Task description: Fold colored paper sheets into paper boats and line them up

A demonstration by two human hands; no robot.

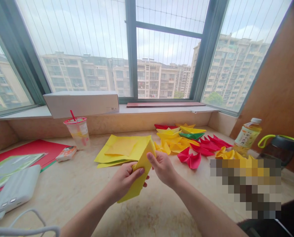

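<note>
Hands meet just above the counter [70, 194] on one folded yellow paper sheet [140, 174]: the left hand [123, 181] pinches its lower part between thumb and fingers, while the right hand [163, 168] grips the upper edge, which keeps the crease taut (the sheet hangs slanted, clear of the surface). Behind it lie a stack of flat yellow sheets [122, 148] and, within reach to the right, finished folded paper shapes [186, 141] in yellow, red and green, beside a tea bottle [248, 136].

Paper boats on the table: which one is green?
The single green folded boat, far back near the window wall, between the yellow ones and the red ones. All the others are yellow or red.
</note>
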